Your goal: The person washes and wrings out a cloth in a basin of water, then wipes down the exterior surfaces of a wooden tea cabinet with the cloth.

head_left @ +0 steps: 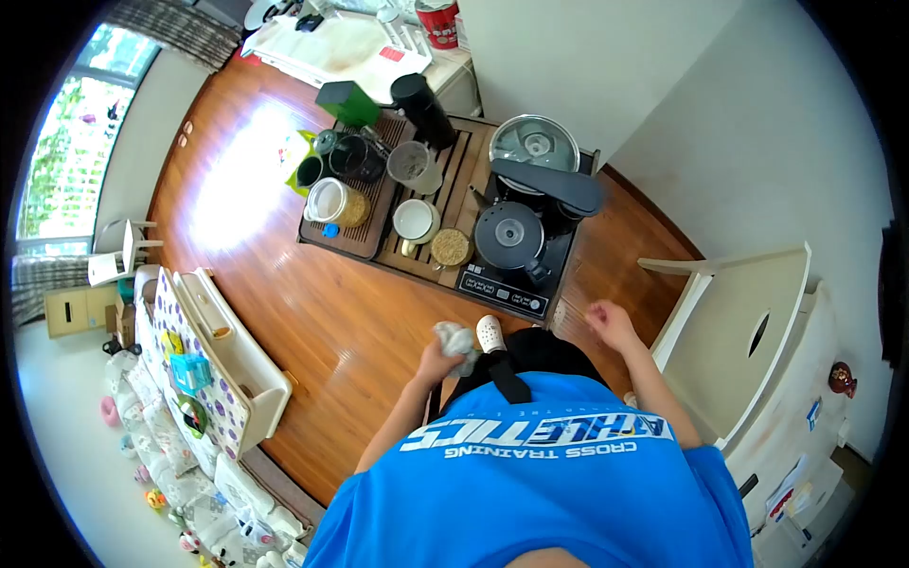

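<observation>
My left hand [437, 362] is closed around a crumpled pale grey cloth [455, 343], held in front of my left thigh. Off to the right, my right hand [611, 326] hangs in the air with loosely bent fingers and nothing visible in it. It is nearest the corner of the tea table [379, 257]. On that table's right end, a dark kettle [509, 237] sits on a black induction cooker [502, 292]. Left of it are a jar with grainy contents [452, 248] and a white mug [416, 221].
Behind the kettle stands a glass-lidded pot [535, 142]. A black flask [422, 109], a green box [347, 102] and a white-lidded jar [338, 203] occupy the table's left part. A white chair [734, 322] stands at right. Wooden floor [350, 350] lies to the left.
</observation>
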Demonstrator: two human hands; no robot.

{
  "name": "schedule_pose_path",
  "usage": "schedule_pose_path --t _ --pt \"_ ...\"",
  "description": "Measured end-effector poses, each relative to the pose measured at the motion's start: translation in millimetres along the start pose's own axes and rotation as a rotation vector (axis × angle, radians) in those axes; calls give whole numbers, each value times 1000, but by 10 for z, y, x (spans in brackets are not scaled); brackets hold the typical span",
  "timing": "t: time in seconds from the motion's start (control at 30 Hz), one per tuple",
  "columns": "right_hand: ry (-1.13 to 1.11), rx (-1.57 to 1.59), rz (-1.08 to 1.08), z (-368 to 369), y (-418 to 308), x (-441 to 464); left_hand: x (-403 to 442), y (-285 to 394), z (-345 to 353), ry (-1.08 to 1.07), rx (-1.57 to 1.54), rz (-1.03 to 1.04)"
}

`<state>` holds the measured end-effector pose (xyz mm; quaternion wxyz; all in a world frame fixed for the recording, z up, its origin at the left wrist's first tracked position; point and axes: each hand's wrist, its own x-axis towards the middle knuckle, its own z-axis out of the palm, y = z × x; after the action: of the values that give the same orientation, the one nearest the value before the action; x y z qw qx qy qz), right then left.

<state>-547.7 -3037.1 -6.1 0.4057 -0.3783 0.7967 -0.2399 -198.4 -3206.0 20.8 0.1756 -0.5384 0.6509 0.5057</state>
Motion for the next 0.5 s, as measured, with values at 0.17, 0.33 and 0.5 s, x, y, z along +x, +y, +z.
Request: schedule_pose_path --t 0.17,0.33,0.5 --pt "19 312 162 -87 -554 630 14 22 -142 334 -840 -1" --pt "-57 82 96 25 -412 1025 213 351 -210 271 -1018 119" --pt "-47 159 57 66 -284 1074 307 605 -180 237 -1105 76"
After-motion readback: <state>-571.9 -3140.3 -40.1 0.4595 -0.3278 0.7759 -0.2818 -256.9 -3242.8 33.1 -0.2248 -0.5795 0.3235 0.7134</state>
